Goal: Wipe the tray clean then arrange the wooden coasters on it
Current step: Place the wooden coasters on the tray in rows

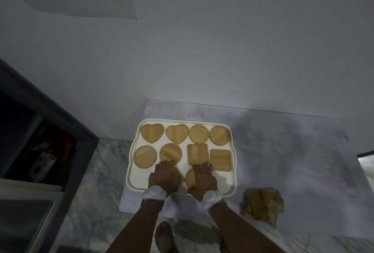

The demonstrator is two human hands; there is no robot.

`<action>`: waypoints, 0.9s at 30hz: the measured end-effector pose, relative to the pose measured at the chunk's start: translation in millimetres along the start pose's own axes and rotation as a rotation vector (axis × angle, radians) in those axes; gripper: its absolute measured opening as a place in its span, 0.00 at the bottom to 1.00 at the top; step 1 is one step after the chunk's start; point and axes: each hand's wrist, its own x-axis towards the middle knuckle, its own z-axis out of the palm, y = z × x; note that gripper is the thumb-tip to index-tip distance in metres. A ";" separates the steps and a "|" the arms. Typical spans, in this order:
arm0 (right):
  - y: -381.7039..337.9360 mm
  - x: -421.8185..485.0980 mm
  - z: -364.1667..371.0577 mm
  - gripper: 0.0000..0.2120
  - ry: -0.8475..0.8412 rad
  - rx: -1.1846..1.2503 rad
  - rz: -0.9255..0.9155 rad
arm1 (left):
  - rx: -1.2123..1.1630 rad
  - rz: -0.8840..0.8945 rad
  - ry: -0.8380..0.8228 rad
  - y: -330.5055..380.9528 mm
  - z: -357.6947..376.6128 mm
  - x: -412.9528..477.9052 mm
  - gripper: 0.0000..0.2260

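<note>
Your left hand (164, 178) covers one round coaster (179, 180) and your right hand (202, 180) covers a second round coaster (189, 178). You cannot tell whether the fingers clamp or only rest. Eight more wooden coasters (199, 133) fill the cream tray (224, 184) at frame centre. A cloth (262, 204) lies at lower right.

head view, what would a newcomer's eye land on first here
The cream tray filled with wooden coasters stands out at centre, with two heart-shaped ones at its far left corner. The left hand and right hand each rest on coasters in the near row. A crumpled tan cloth lies right of the tray, on the pale mat.
</note>
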 end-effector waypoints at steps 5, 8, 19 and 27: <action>-2.1 -5.0 -5.1 0.40 0.006 -0.026 0.001 | 0.007 -0.001 -0.032 -4.7 -0.3 5.0 0.23; -2.9 -9.0 -9.4 0.38 0.047 -0.024 0.014 | 0.010 0.034 -0.058 -10.5 -3.8 6.1 0.26; 2.3 -30.7 -55.3 0.38 0.173 -0.059 0.059 | 0.073 0.199 0.080 -6.0 -71.0 9.5 0.34; 22.8 -61.5 -84.7 0.36 0.287 -0.061 0.181 | 0.104 0.314 0.034 22.6 -93.2 -0.8 0.35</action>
